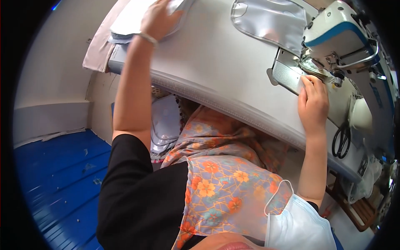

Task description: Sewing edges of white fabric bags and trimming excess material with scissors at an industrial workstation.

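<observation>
My left hand (157, 20) reaches to the far left, fingers stretched and thumb apart, over a stack of white sheet pieces (127, 21); the picture's top edge cuts off some fingertips. At the right, my right hand (314, 102) rests by the metal plate (287, 71) of a white and blue sewing machine (333, 31). Its fingers are bent and held together near the presser foot; whatever they pinch is hidden. Behind the plate lies a shiny, see-through plastic piece (271, 21) with a dark edging, its near corner reaching toward the needle area.
Black-handled scissors (342, 141) lie on the sewing table (208, 54), right of my right forearm. A pale cloth (98, 54) hangs over the table's left end. Below the front edge, more edged plastic pieces (165, 118) sit beside my lap. The floor (66, 179) at left is blue.
</observation>
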A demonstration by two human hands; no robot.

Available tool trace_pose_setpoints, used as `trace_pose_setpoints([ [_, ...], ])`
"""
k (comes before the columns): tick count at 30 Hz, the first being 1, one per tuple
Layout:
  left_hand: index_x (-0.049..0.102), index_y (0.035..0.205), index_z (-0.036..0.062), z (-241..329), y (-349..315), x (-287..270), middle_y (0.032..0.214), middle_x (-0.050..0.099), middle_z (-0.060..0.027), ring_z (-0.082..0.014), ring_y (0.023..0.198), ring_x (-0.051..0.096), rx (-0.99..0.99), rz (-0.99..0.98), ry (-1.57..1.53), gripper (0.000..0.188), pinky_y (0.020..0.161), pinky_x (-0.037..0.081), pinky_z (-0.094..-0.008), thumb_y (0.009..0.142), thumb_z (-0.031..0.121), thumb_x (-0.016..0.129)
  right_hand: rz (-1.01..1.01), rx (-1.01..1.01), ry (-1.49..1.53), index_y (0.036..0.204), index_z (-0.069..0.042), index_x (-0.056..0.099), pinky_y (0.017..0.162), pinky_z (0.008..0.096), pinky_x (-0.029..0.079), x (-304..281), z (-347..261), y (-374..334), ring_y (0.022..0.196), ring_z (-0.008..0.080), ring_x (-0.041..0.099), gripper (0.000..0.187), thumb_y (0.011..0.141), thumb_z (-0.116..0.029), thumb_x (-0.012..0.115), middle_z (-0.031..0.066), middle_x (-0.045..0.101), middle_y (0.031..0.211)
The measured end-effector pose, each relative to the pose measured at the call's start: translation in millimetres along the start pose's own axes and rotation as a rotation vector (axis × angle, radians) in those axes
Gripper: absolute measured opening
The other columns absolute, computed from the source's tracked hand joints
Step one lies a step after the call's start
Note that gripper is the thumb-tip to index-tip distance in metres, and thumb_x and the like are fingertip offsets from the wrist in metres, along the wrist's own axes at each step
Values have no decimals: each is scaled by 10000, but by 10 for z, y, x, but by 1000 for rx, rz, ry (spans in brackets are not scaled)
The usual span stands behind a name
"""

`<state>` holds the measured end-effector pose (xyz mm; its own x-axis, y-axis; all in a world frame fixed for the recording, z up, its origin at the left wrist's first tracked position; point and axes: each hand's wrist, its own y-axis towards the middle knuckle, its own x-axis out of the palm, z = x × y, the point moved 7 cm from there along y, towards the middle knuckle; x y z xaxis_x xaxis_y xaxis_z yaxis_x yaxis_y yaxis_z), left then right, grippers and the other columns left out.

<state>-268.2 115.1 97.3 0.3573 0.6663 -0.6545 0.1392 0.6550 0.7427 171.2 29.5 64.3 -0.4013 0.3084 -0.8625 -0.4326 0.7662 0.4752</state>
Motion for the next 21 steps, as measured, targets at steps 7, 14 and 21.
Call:
trace_pose_setpoints([
  [7,700,916,7,-586,-203,-213,769,645,-23,-120,691,535,-560,-382,-248,239,620,464,-320,857,231,758,20,13,50,1173,-42,678,948,406,497,36,88,-32,1072,307,616,296,888,-2,608,92,652,1159],
  [14,707,892,15,-773,-271,-224,741,651,-24,-124,661,542,-674,-269,-346,181,604,464,-317,916,193,690,12,5,62,1172,-52,675,957,406,491,95,137,-46,1076,304,613,291,892,-10,607,87,650,1164],
  [21,693,901,36,1790,-249,245,883,691,-127,-265,733,706,-119,-446,-536,73,690,564,-362,841,67,665,36,-3,137,1200,-41,673,1009,402,481,87,260,-115,1165,308,614,291,915,-44,613,106,655,1244],
])
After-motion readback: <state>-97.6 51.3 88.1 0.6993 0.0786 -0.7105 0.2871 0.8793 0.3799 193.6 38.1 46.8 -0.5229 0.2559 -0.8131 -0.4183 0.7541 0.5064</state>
